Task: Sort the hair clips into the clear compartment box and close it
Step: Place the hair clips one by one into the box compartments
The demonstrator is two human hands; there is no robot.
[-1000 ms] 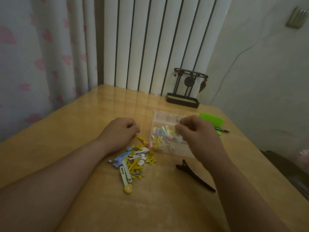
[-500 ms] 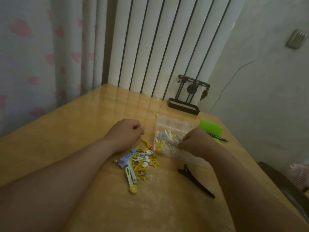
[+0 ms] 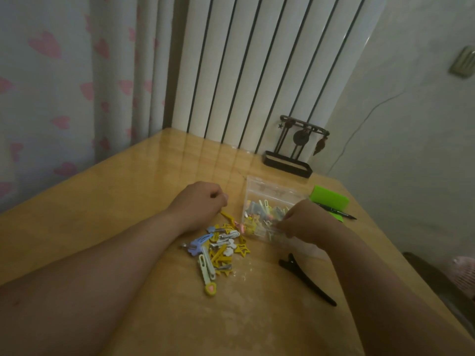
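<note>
One clear box, one black clip, one pen, one stand.

I look down on a glossy wooden table. A curtain with pink hearts hangs at the upper left, and a white ribbed radiator rises at top centre. Below the radiator, a black metal stand with dangling ornaments stands at the table's far edge. At centre right, a black pen lies on a green pad.
</note>
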